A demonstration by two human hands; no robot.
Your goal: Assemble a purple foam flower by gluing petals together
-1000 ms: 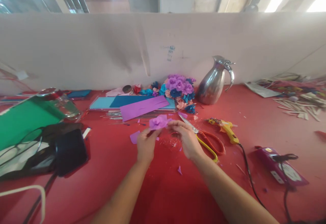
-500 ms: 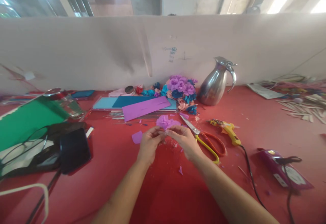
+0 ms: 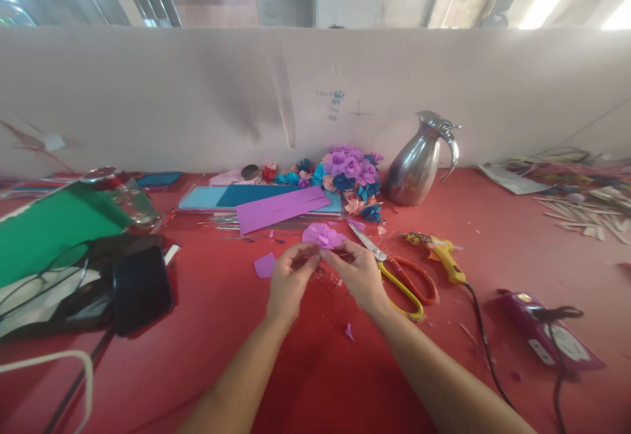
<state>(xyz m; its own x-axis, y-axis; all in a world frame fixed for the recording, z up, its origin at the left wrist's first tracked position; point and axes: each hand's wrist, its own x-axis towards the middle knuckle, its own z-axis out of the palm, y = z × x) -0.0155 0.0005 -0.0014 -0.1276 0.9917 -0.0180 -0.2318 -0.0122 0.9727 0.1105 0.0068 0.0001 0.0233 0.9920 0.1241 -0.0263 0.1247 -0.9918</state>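
A purple paper flower (image 3: 323, 235) is held between both hands over the red table (image 3: 315, 368). My left hand (image 3: 292, 279) pinches its lower left side, and my right hand (image 3: 359, 275) pinches it from the lower right. The fingertips almost meet beneath the petals, and the flower's base is hidden by them. Left of my left hand lies a small purple paper piece (image 3: 265, 265). Scissors (image 3: 394, 266) with one red and one yellow handle lie open just right of my right hand. Behind the flower a purple paper strip (image 3: 283, 210) rests on blue sheets (image 3: 202, 197).
Finished paper flowers (image 3: 352, 171) are heaped by the wall, beside a metal jug (image 3: 415, 164). To the right are a yellow glue gun (image 3: 446, 258) and a purple power strip (image 3: 547, 329) with cords. A phone (image 3: 142, 289), a glass jar (image 3: 135, 204) and a green sheet (image 3: 59, 233) are left.
The flower is tilted slightly differently, its layered petals now showing more clearly. Both hands keep their pinch, with only small finger shifts.
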